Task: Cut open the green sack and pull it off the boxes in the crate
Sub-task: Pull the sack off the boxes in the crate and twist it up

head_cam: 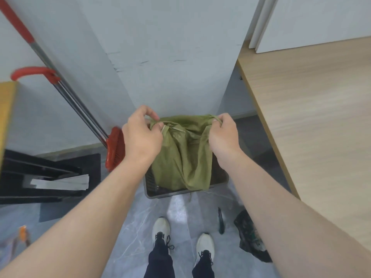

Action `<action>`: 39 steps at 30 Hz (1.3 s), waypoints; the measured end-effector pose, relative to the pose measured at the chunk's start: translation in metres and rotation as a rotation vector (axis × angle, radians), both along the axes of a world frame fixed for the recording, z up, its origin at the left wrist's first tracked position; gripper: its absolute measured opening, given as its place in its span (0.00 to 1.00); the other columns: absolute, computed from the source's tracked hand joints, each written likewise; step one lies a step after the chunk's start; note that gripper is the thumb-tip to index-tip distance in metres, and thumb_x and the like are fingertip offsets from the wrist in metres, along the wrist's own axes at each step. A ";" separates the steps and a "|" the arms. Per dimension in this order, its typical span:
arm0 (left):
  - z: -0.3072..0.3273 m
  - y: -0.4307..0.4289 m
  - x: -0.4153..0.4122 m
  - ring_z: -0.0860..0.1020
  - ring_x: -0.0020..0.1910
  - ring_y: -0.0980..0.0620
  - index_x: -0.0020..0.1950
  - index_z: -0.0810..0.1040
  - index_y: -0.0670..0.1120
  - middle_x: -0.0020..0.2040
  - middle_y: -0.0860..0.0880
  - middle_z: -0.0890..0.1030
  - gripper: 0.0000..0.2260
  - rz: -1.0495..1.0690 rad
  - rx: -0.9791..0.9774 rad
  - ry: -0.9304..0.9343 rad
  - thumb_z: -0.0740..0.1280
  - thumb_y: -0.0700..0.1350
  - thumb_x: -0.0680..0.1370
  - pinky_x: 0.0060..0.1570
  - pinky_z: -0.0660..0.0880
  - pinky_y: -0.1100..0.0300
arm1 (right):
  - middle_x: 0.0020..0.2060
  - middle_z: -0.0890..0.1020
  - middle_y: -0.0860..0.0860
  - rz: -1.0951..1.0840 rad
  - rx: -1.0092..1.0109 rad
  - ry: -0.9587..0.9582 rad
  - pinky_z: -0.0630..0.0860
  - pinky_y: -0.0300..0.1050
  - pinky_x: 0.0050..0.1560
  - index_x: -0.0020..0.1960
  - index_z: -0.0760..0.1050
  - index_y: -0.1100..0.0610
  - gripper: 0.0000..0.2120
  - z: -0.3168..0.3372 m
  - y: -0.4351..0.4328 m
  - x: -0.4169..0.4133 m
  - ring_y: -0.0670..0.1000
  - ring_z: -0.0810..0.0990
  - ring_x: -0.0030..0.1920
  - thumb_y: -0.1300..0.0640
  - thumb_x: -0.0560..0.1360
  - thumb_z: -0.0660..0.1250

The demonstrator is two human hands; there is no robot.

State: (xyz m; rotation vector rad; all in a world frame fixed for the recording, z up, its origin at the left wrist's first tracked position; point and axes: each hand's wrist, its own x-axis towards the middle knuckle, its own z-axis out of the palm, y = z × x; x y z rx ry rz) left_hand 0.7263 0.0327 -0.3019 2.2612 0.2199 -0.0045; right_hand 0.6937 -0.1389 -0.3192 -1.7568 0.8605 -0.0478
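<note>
Pale wooden tabletop (313,109) at three o'clock, grey wall beyond at twelve. Marbled grey floor (128,227) below. At nine o'clock, red broom (114,149) on a steel handle, propped against the wall. Dead centre, dark slatted crate (152,187) on the floor, just ahead of two pale shoes (161,227) at six. Inside the crate, the green sack (180,155), drawn up tall and slack, folds hanging, lower hem draped over the near rim at five o'clock. Boxes hidden under the cloth; none visible. Left hand (140,137) at ten o'clock of the sack, fingers closed, pinching the upper edge with a pale cord or strip. Right hand (223,135) at two o'clock, fingers curled tight round the opposite corner. Small dark tool (220,220), possibly the cutter, lying on the floor at five o'clock, beside a crumpled dark bag (251,237).

Judged step: cutting seemingly done, stripping the sack upward in hand. Next move, likely: steady lift straight up with both grips kept firm, freeing the trailing hem from the rim without tipping the crate.
</note>
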 end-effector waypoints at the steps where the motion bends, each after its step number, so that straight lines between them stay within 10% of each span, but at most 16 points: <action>1: 0.003 0.000 0.001 0.80 0.37 0.45 0.44 0.78 0.49 0.37 0.45 0.83 0.06 -0.007 0.021 0.016 0.72 0.39 0.76 0.44 0.78 0.52 | 0.38 0.73 0.52 -0.008 -0.004 0.000 0.66 0.46 0.34 0.45 0.67 0.55 0.10 0.006 0.000 0.001 0.51 0.69 0.34 0.57 0.85 0.53; 23: 0.139 -0.009 0.011 0.71 0.24 0.54 0.40 0.82 0.48 0.29 0.48 0.78 0.12 -0.100 -0.008 -0.096 0.64 0.33 0.75 0.32 0.70 0.61 | 0.43 0.77 0.48 0.038 -0.238 -0.150 0.66 0.41 0.33 0.57 0.71 0.56 0.08 0.140 -0.022 -0.007 0.46 0.75 0.40 0.56 0.85 0.55; 39: 0.233 0.011 0.001 0.80 0.36 0.42 0.38 0.82 0.49 0.34 0.45 0.81 0.14 -0.082 0.119 -0.065 0.64 0.33 0.75 0.42 0.81 0.53 | 0.46 0.81 0.52 0.214 -0.239 -0.057 0.72 0.45 0.38 0.55 0.75 0.56 0.07 0.228 -0.059 -0.018 0.54 0.80 0.44 0.58 0.81 0.59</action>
